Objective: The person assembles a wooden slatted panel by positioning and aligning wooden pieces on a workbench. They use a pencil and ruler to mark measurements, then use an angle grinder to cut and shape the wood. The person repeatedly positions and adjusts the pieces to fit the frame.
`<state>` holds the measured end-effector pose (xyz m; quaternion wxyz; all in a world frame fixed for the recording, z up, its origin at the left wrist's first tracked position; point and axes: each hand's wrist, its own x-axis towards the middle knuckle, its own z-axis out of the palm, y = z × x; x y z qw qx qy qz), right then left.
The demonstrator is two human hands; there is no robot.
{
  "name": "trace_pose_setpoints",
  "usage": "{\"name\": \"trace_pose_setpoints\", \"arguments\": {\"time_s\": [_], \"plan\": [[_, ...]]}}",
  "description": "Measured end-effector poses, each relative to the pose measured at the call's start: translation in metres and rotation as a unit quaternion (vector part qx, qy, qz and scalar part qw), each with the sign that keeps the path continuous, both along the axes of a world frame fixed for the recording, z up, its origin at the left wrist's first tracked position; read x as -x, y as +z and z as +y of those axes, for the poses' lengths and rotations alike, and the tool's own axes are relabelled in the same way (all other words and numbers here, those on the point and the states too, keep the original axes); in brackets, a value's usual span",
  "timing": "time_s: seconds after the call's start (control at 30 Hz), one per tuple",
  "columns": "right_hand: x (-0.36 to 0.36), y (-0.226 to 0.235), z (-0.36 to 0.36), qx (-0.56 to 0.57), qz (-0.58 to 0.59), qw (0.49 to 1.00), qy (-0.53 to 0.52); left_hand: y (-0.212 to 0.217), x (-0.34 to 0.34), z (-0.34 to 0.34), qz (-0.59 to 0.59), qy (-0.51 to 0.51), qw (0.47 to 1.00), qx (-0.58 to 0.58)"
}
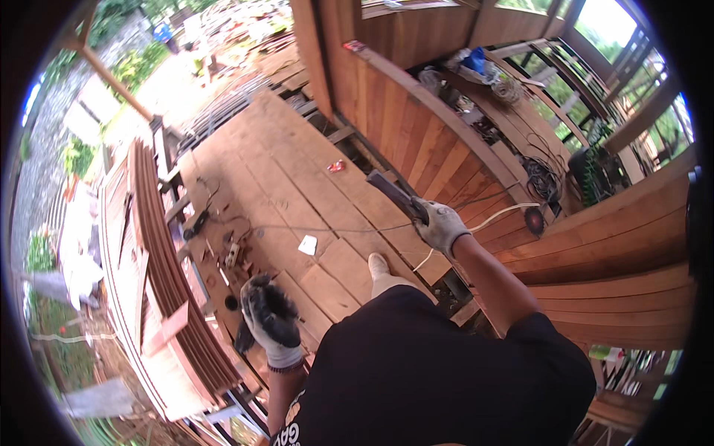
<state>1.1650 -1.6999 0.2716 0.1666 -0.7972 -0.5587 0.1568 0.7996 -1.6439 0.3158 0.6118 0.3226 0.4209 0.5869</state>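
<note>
My right hand (440, 227), in a pale work glove, is closed round one end of a dark, flat, narrow bar (393, 195). The bar tilts up and leftward, close to the curved wall of wooden boards (428, 149); its exact kind I cannot make out. At lower left, my left hand (269, 316) wears a grey glove with a black palm. Its fingers are loosely curled and apart, and I see nothing held in them. Below that hand lies the plank floor (297, 186), where small wood scraps and a power socket block (233, 255) sit.
Stacked reddish boards (160, 282) run along the left. A cord (320, 229) crosses the floor past a white scrap (307, 244) and a red wrapper (337, 166). Gaps (361, 152) show between floor and wall. Coiled cables (543, 178) lie beyond the wall.
</note>
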Motion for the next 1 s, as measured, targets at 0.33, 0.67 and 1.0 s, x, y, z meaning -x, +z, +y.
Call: {"name": "trace_pose_setpoints", "arguments": {"time_s": [0.33, 0.67, 1.0], "plan": [[-0.259, -0.079, 0.06, 0.057, -0.104, 0.964, -0.237, -0.044, -0.046, 0.079, 0.119, -0.055, 0.988, 0.078], [-0.354, -0.134, 0.103, 0.104, -0.24, 0.945, -0.199, -0.059, -0.032, 0.094, 0.101, 0.014, 0.974, 0.205], [-0.308, -0.119, 0.133, 0.156, -0.236, 0.925, -0.255, -0.062, -0.008, 0.069, -0.008, 0.127, 0.984, 0.124]]}}
